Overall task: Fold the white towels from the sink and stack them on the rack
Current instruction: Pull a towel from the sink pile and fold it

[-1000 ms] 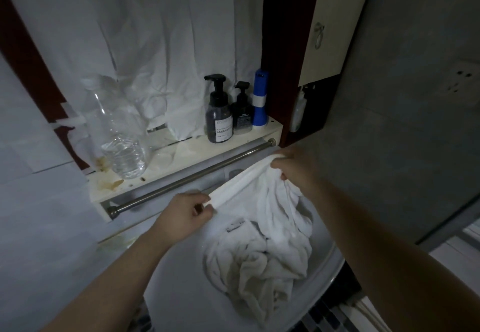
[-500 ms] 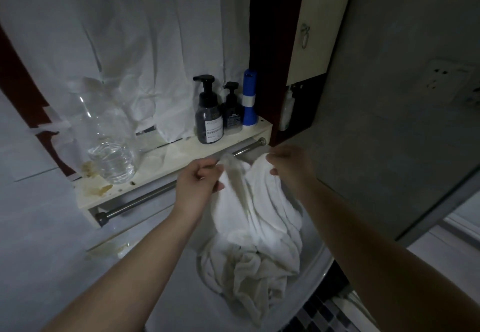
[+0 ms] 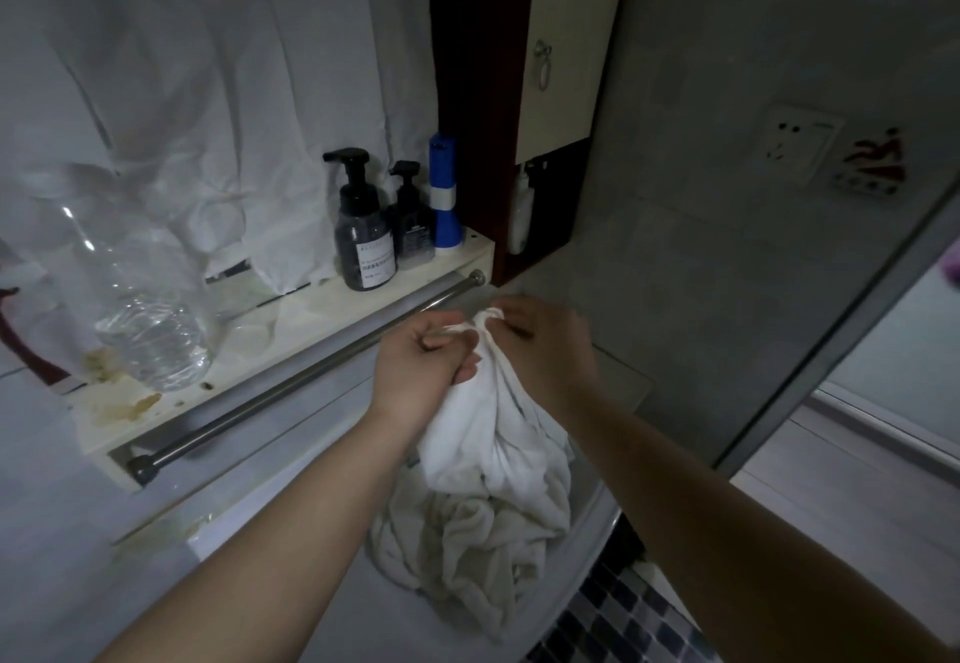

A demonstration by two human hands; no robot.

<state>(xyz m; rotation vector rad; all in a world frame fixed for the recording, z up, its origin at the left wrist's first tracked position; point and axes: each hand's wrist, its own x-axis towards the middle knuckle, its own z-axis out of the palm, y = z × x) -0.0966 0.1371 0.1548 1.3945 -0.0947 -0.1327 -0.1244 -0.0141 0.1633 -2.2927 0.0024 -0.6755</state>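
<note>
White towel [image 3: 496, 428], bunched at its top edge, hangs from both hands above the sink [image 3: 405, 628], its lower folds trailing onto a crumpled towel heap [image 3: 467, 558] in the basin. The left hand [image 3: 423, 369] and right hand [image 3: 545, 345], close together, each pinch the gathered cloth in front of a steel towel bar [image 3: 270, 394], below a shelf [image 3: 291, 319] carrying two dark pump bottles [image 3: 363, 247] and a clear plastic bottle [image 3: 145, 309].
</note>
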